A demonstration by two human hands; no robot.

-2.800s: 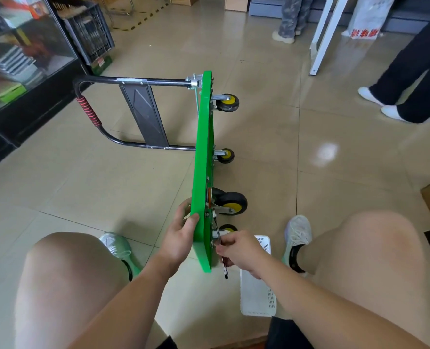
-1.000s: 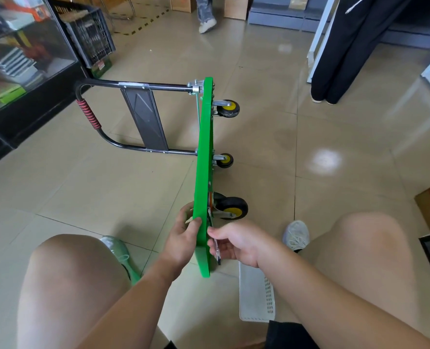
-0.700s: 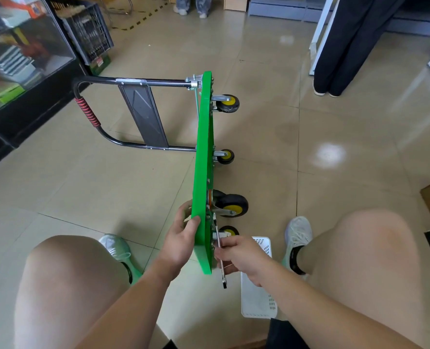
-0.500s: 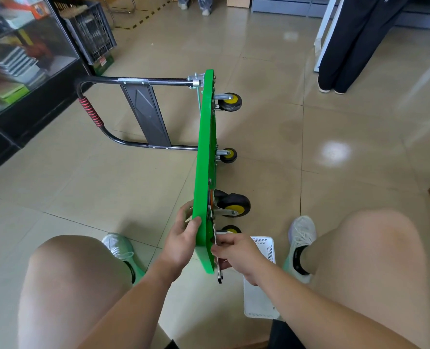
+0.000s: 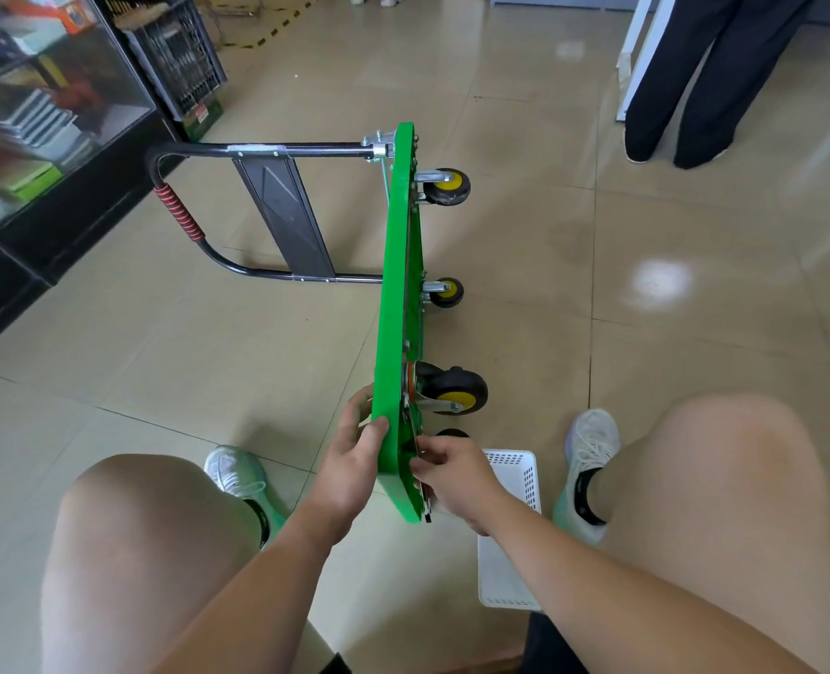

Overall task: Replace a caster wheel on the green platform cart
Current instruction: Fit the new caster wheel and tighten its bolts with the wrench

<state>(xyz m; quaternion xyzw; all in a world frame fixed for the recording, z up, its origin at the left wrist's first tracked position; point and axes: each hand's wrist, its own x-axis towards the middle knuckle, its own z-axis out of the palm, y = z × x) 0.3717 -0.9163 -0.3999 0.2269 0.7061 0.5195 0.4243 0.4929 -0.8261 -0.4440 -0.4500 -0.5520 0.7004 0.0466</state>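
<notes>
Open floor (image 5: 208,357) left of cart (image 5: 393,284), casters (image 5: 451,391) jutting right — basket (image 5: 510,552) beside near corner

One wide-angle camera rides on the person's head, facing forward and steeply down past bare knees at 7 and 4 o'clock to the glossy beige tiled floor (image 5: 524,235). The green platform cart (image 5: 398,308), stood on edge, runs from centre toward 12 o'clock. It is near enough that the left hand (image 5: 354,469) gripping it and the right hand (image 5: 456,474) pinching a slim metal tool (image 5: 426,508) sit just below centre. Farther off are a glass display cabinet (image 5: 48,114) at 10 o'clock and dark trouser legs (image 5: 695,80) at 1 o'clock.
</notes>
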